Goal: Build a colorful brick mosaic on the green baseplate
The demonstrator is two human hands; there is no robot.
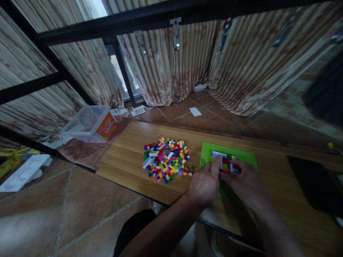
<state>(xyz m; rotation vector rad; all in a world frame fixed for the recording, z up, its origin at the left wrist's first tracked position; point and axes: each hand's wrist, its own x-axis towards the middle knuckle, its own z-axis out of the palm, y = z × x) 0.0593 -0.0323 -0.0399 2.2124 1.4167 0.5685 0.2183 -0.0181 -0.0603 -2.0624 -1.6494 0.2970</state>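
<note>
A green studded baseplate lies on the wooden table, and a multicoloured block of toy building bricks rises from it. My left hand has its fingers pressed together against the left and near side of this brick block. At the right end my right hand curls its thumb and fingers round the bricks. The fingertips hide part of the block, so whether a single loose brick is between them cannot be made out. Left of the plate spreads a pile of loose toy bricks in many colours.
On the table's right end lies a dark flat object. A clear plastic tub with an orange label stands beyond the table's left end. White paper is on the tiled floor, before striped curtains. Bare wood shows left of the pile.
</note>
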